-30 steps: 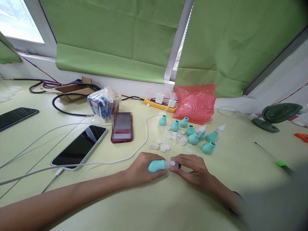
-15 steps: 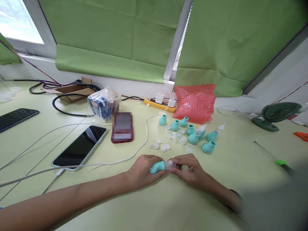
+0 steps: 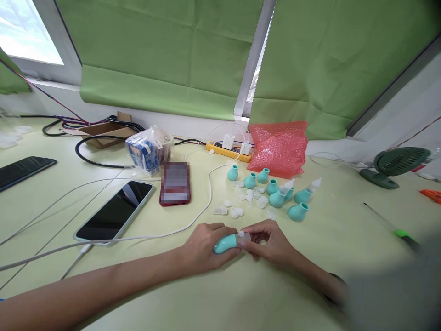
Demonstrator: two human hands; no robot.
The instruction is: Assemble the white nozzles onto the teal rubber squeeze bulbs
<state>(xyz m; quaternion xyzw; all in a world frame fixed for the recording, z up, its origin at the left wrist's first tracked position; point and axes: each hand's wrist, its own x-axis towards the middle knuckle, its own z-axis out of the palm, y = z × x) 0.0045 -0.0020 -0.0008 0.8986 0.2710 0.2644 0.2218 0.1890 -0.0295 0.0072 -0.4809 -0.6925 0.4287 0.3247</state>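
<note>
My left hand (image 3: 206, 246) is wrapped round a teal squeeze bulb (image 3: 225, 243), which lies on its side with its mouth to the right. A translucent plastic fitting (image 3: 243, 237) sits at that mouth; how deep it goes in cannot be seen. The fingertips of my right hand (image 3: 270, 241) pinch the fitting's far end. Beyond my hands stand several more teal bulbs (image 3: 298, 211). Two of these carry clear pointed nozzles (image 3: 287, 185), much like a nasal aspirator. Loose clear plastic parts (image 3: 237, 212) lie scattered between the bulbs and my hands.
Left of my hands are a phone (image 3: 115, 211) on a white cable and a red-cased phone (image 3: 175, 184). Behind are a yellow power strip (image 3: 228, 151) and a red bubble-wrap bag (image 3: 278, 149). At the right lie a screwdriver (image 3: 401, 233) and a green fan (image 3: 396, 163).
The bulb and fitting have turned slightly in my hands, and the bulb looks straighter. My right fingers have shifted a little on the fitting. Everything else stays in place.
</note>
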